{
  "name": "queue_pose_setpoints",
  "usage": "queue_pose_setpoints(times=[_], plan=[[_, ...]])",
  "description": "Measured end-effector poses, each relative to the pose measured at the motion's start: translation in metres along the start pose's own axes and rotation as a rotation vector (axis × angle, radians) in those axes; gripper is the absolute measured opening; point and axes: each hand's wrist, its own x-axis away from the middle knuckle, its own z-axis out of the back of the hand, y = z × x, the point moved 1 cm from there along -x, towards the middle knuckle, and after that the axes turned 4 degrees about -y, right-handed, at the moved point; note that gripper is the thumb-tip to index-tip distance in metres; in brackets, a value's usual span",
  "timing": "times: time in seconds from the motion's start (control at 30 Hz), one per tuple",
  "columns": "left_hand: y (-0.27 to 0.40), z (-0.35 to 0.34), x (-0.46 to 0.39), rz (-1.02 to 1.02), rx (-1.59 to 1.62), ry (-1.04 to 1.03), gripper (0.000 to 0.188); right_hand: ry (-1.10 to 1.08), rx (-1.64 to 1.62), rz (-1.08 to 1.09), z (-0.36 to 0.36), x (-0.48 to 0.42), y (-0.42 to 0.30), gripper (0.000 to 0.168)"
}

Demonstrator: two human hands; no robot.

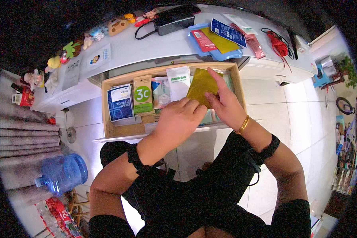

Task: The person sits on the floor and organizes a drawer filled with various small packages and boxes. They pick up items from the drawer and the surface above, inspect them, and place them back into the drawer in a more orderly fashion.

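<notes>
Above an open wooden drawer [172, 66], a flat gold packet [203, 84] is held between both hands. My left hand [181, 119] has curled fingers at its lower left corner. My right hand [226, 102] grips its right side, thumb on the face and index finger stretched along the edge. Behind it in the drawer lies a white wet-towel packet [178, 80]. Further left are a pale packet with a blue corner [161, 93], a green and tan box [142, 95] and a blue steam eye mask packet [120, 104]. More packets at the drawer's right end are partly hidden by my right hand.
On the white cabinet top [131, 44] lie a red packet [203, 40], another gold packet [226, 44], a dark blue packet [228, 32], a black box [175, 23], a red pouch with a cord [277, 44] and several small toys. A blue water jug [64, 174] lies on the left.
</notes>
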Motion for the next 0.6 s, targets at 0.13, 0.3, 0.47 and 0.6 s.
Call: queue_pose_setpoints(times=[0.13, 0.3, 0.47, 0.6], plan=[[0.005, -0.017, 0.003, 0.043, 0.121, 0.024, 0.027, -0.045, 0.139, -0.030, 0.014, -0.004, 0.034, 0.054], [-0.013, -0.040, 0.028, 0.130, 0.174, -0.039, 0.032, -0.128, 0.228, -0.203, 0.051, -0.018, 0.098, 0.046], [-0.017, -0.051, 0.038, 0.143, 0.182, -0.072, 0.030, -0.207, 0.242, -0.159, 0.058, -0.028, 0.143, 0.046], [-0.017, -0.049, 0.037, 0.148, 0.192, -0.099, 0.027, -0.312, 0.158, -0.171, 0.052, -0.036, 0.152, 0.051]])
